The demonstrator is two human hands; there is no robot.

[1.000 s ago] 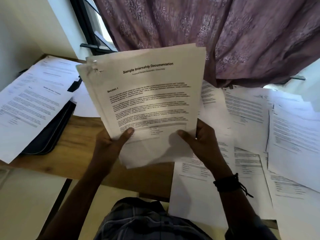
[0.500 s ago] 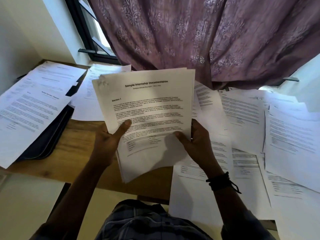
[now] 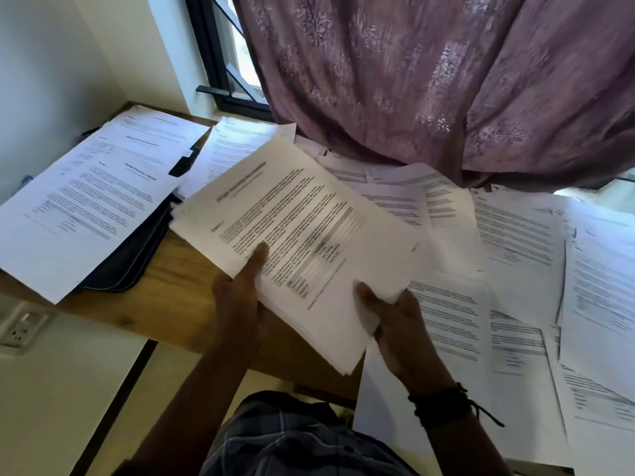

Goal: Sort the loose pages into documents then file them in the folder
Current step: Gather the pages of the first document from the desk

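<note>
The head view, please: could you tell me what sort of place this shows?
Probably a home study or small office corner: a wooden desk stands by a window with a purple curtain, printed pages cover much of it, and a wall socket shows below.

White pages (image 3: 295,242) with black print, a mauve floral curtain (image 3: 429,80), a brown wood-grain counter (image 3: 171,286), a dark navy folder (image 3: 127,262).

Loose pages (image 3: 515,242), folder (image 3: 137,257) on wooden table (image 3: 171,297)
</note>
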